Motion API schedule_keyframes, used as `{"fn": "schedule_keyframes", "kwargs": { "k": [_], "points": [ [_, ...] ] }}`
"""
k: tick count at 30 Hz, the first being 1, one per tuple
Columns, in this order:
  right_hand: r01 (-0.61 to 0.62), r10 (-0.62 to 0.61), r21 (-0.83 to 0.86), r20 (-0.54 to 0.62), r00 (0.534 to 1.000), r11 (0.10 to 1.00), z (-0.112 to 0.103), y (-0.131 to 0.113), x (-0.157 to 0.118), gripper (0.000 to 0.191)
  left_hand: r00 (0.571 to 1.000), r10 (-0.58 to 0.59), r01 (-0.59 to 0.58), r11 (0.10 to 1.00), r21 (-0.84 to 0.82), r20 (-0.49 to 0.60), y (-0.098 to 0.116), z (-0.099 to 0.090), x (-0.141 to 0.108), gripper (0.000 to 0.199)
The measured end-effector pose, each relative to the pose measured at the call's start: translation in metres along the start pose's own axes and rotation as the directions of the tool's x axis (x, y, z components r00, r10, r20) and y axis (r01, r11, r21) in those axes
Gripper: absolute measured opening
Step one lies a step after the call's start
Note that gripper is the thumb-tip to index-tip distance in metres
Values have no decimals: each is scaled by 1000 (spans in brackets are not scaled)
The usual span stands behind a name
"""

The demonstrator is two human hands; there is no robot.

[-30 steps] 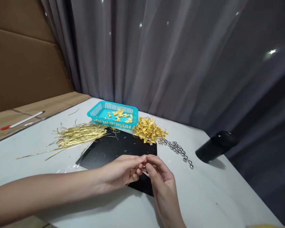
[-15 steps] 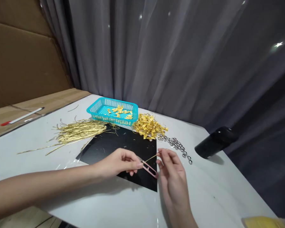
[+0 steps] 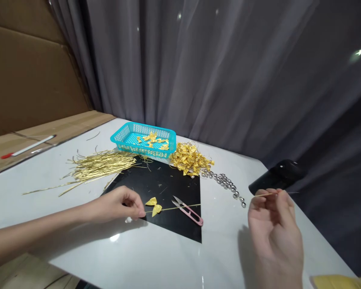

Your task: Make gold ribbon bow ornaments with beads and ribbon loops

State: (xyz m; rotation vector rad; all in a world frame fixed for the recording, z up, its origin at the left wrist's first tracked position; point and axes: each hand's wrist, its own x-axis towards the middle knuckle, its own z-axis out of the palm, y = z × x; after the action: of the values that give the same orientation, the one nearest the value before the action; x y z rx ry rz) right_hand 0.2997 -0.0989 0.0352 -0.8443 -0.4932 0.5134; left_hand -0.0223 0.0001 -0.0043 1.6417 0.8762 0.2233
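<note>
My left hand [image 3: 123,204] is closed in a pinch on one end of a thin gold cord [image 3: 171,208], just over the near left edge of a black sheet [image 3: 174,180]. A yellow bow [image 3: 154,206] sits on the cord close to those fingertips. Far to the right, my right hand [image 3: 273,228] pinches a gold cord too, which pokes past the fingers. It looks like one cord stretched between both hands, though its middle fades against the white table. Pink thread snips [image 3: 191,214] lie on the black sheet, blades apart, with the cord passing over them.
Behind the sheet stands a turquoise basket [image 3: 114,139] with yellow bows inside. Gold cords [image 3: 102,164] lie heaped left, a pile of yellow bows [image 3: 189,159] right. Silver beads [image 3: 225,181] trail toward a black cylindrical object [image 3: 267,178]. A marker [image 3: 33,146] rests far left.
My hands have spread far apart, left one leftward and right one rightward, drawing the cord out. The snips, earlier at my left fingers, now lie free, and the yellow bow has come into sight.
</note>
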Motion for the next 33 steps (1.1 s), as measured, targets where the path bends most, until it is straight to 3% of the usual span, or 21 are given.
{"fn": "schedule_keyframes", "kwargs": {
  "k": [6,10,13,16,18,21,24,26,30,33],
  "points": [
    [30,-28,51,-27,999,998,3,-9,5,13,999,-11,13,999,47,-34,3,-3,-8,31],
    [20,-20,20,-12,1000,1000,10,-20,5,11,998,68,-66,977,204,-3,9,-5,-8,26],
    [88,-81,-91,81,993,992,21,-25,1,6,972,225,-186,917,354,-71,12,-7,0,23],
    [122,-68,-265,204,977,956,38,-18,-8,13,934,334,-248,861,445,-125,12,-5,14,24],
    [122,26,-421,329,944,899,48,-6,-16,17,937,336,-255,844,472,-96,12,-2,23,24],
    [115,212,-569,477,853,814,59,20,-32,20,948,315,-255,834,490,-41,11,1,33,19],
    [4,401,-614,520,754,789,60,46,-49,22,967,248,-207,890,407,-52,7,2,36,18],
    [-14,457,-630,549,700,777,58,60,-59,22,972,220,-187,933,307,-78,3,1,36,18],
    [8,459,-635,567,684,773,50,78,-73,24,962,221,-196,968,155,-160,-2,6,34,14],
    [-84,513,-637,528,676,766,44,87,-80,25,964,182,-182,983,19,-195,-6,15,32,15]
  ]
}}
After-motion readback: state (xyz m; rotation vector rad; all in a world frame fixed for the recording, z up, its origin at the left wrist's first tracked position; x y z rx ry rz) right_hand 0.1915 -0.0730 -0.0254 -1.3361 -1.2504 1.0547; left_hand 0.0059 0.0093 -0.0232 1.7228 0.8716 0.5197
